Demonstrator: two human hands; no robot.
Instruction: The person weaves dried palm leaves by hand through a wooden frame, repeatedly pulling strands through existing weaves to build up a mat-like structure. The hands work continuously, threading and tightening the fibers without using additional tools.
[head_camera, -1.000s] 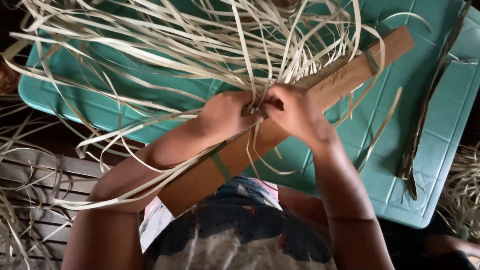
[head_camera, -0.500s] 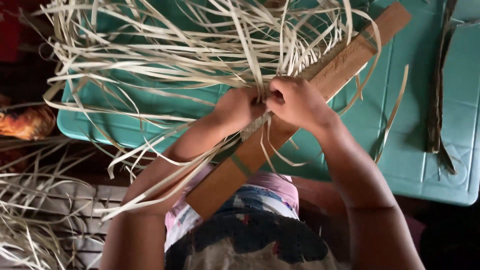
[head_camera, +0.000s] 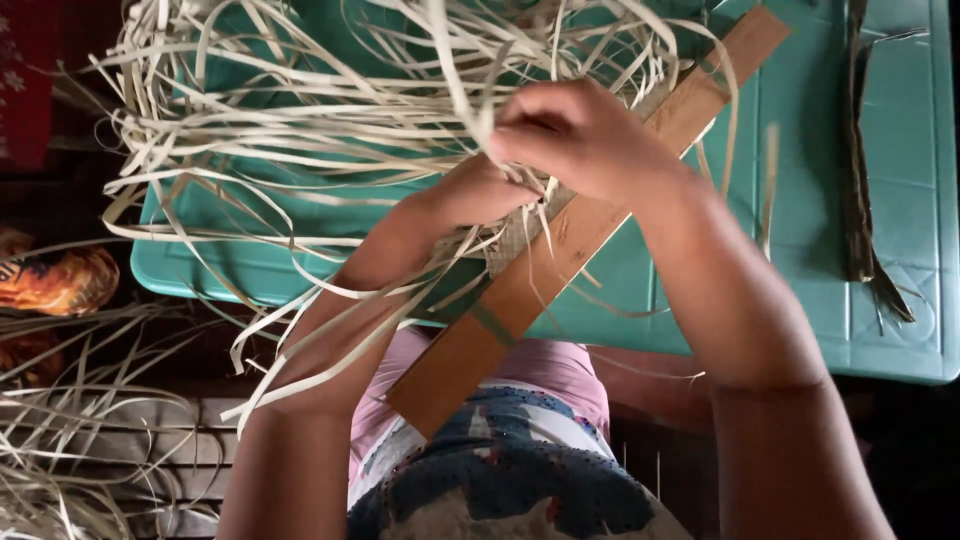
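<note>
Both hands, left hand (head_camera: 480, 195) and right hand (head_camera: 585, 140), pinch pale flat straw strips (head_camera: 300, 110) above long brown wooden board (head_camera: 560, 250); teal plastic surface (head_camera: 800, 200) beneath.

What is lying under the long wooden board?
The wooden board lies on the teal table, its lower end over the person's lap. Hands and pale strips cover its middle.

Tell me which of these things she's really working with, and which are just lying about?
In use: pale strips, the woven bit, wooden board, left hand, right hand.

Lying about: dark leaf bundle on the green table, loose strips on the floor, orange thing.
</note>
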